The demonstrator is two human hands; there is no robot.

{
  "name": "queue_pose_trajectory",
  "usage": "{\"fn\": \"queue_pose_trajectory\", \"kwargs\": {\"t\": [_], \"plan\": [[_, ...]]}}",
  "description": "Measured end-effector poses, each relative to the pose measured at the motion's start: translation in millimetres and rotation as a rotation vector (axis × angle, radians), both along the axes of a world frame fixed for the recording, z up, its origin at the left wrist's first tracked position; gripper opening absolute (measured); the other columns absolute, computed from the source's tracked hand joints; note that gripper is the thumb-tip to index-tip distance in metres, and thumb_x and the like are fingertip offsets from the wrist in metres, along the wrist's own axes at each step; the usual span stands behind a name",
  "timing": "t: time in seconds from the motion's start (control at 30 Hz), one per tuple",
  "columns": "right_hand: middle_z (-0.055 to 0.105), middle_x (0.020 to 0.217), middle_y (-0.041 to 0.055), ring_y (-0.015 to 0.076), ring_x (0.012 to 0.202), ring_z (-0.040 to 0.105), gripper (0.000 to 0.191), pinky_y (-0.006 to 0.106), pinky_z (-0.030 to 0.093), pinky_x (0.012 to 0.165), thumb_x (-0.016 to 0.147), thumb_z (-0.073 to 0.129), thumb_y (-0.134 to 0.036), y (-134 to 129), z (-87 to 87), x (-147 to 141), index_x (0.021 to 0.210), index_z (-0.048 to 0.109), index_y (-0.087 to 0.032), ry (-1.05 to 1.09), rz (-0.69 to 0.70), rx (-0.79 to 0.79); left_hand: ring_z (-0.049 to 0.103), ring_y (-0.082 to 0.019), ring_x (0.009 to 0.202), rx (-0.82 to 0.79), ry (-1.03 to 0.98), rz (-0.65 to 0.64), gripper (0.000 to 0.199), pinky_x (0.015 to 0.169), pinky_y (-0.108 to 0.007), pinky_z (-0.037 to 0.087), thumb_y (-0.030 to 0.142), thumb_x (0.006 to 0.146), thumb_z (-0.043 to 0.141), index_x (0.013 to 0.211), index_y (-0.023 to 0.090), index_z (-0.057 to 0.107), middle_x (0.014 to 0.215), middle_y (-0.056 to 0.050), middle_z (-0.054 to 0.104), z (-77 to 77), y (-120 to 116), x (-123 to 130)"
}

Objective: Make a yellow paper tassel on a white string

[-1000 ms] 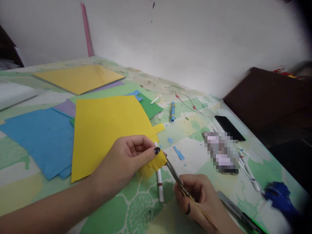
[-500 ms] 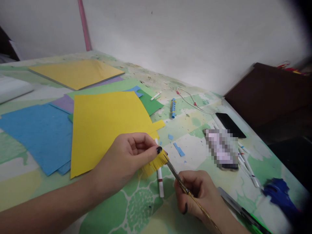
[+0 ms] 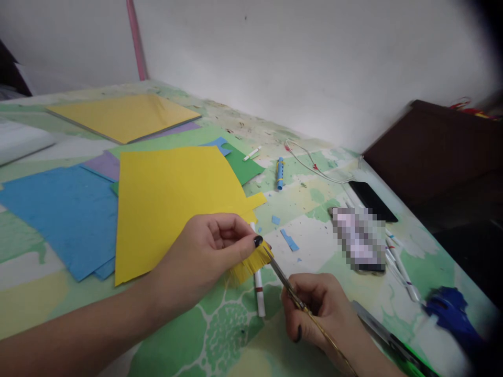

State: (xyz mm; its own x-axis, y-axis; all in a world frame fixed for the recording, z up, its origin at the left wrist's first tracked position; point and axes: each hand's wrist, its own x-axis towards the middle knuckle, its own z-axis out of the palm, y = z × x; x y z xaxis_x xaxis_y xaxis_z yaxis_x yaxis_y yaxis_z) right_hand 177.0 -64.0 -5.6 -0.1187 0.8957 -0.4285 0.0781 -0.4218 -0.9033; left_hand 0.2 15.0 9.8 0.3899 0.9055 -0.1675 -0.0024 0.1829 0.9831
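Note:
My left hand point(image 3: 220, 248) pinches a small strip of yellow paper point(image 3: 248, 266) between thumb and fingers, its lower edge cut into a fringe. Gold-handled scissors point(image 3: 293, 293) are in my right hand point(image 3: 320, 309), which is closed around the handles. The scissors' tips touch the right end of the fringed strip. Behind my left hand lies a large yellow sheet point(image 3: 176, 204). A white marker point(image 3: 259, 296) with a dark red band rests on the table below the strip, its upper part partly hidden.
Blue sheets point(image 3: 66, 220) lie at left, and a yellow board point(image 3: 126, 118) at the back. A rolled blue paper tube point(image 3: 280, 174) and blue scraps point(image 3: 290, 241) are ahead. Phones point(image 3: 373, 201), green-handled scissors point(image 3: 393, 340) and a blue object point(image 3: 451, 314) occupy the right side.
Both hands stay nearly in place. The scissors' tips remain at the end of the yellow strip, with only a very slight shift of the whole view.

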Motion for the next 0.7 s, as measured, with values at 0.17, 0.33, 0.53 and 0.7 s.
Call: {"fn": "queue_pose_trajectory", "kwargs": {"t": [0.17, 0.33, 0.53, 0.7], "plan": [[0.038, 0.043, -0.0069, 0.0044, 0.043, 0.027, 0.043, 0.019, 0.020, 0.040, 0.050, 0.084, -0.041, 0.7, 2.3, 0.6, 0.046, 0.050, -0.015, -0.039, 0.028, 0.016, 0.061, -0.006, 0.057, 0.000, -0.005, -0.009, 0.006, 0.052, -0.009, 0.044, 0.017, 0.072, 0.067, 0.066, 0.017, 0.067, 0.062, 0.004, 0.069, -0.4, -0.5, -0.8], [0.037, 0.042, -0.0076, 0.0042, 0.043, 0.026, 0.043, 0.019, 0.019, 0.040, 0.052, 0.083, -0.042, -1.7, 0.6, 2.2, 0.047, 0.049, -0.015, -0.029, 0.024, 0.022, 0.061, -0.007, 0.057, -0.010, -0.003, -0.005, 0.006, 0.052, -0.010, 0.045, 0.017, 0.072, 0.067, 0.066, 0.017, 0.067, 0.063, 0.003, 0.069, 1.4, -0.7, -0.7], [0.035, 0.042, -0.0079, 0.0046, 0.043, 0.026, 0.042, 0.020, 0.019, 0.040, 0.051, 0.083, -0.038, -2.7, 0.4, 2.5, 0.047, 0.047, -0.016, -0.097, 0.026, -0.015, 0.061, -0.006, 0.058, -0.003, -0.008, -0.012, 0.006, 0.054, -0.009, 0.045, 0.017, 0.073, 0.067, 0.067, 0.017, 0.067, 0.062, 0.004, 0.068, 0.4, -0.7, -0.6], [0.037, 0.041, -0.0075, 0.0044, 0.043, 0.027, 0.042, 0.019, 0.019, 0.039, 0.049, 0.082, -0.039, 1.4, 3.2, -0.4, 0.045, 0.049, -0.015, -0.114, 0.007, -0.041, 0.063, -0.007, 0.062, 0.001, -0.008, -0.020, 0.004, 0.057, -0.009, 0.047, 0.018, 0.073, 0.067, 0.069, 0.016, 0.068, 0.066, 0.003, 0.070, -1.9, -0.6, -1.6]]}}
